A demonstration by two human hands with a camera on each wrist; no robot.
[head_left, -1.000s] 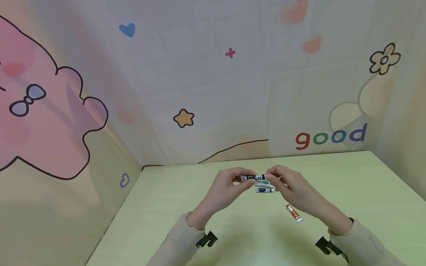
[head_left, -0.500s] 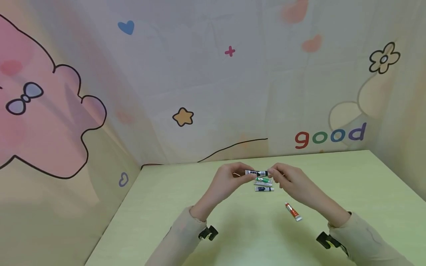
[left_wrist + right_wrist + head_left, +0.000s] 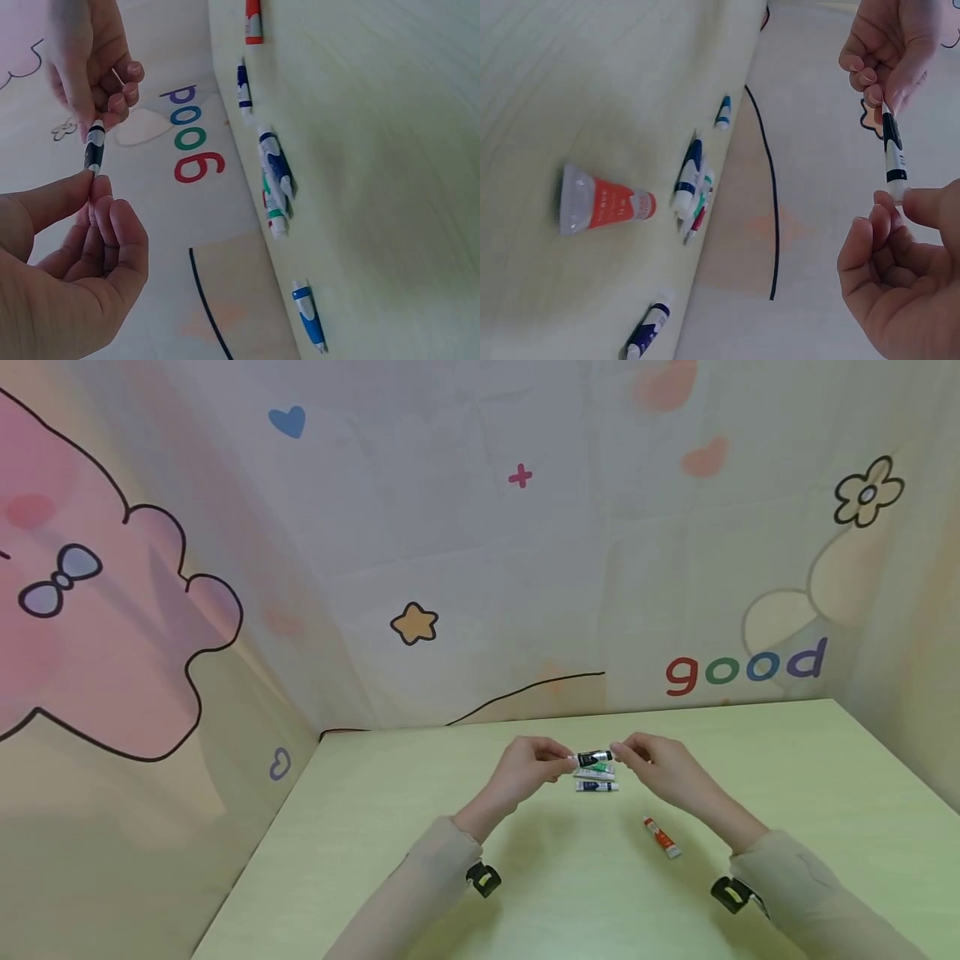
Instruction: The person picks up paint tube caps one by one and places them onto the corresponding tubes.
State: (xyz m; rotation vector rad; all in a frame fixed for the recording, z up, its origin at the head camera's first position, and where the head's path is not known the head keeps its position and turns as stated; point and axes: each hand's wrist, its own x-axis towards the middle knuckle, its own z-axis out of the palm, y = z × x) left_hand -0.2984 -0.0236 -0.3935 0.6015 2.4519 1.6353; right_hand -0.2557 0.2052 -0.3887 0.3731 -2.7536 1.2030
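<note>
Black-and-white, the slim tube (image 3: 893, 146) apparently tapers toward one end.

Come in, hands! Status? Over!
Left hand pinches black tube at one end, right hand at the other. Black tube held above table. Red tube lies apart, seemingly not in the way.

Small cloth-walled nook, bldg type unclear: cartoon-print cloth (image 3: 480, 543) beyond & either side of L hand (image 3: 528, 768) & R hand (image 3: 663, 764), "good" print (image 3: 750, 667) past R hand, pale green surface (image 3: 360, 793) w/ straight edges under both.
</note>
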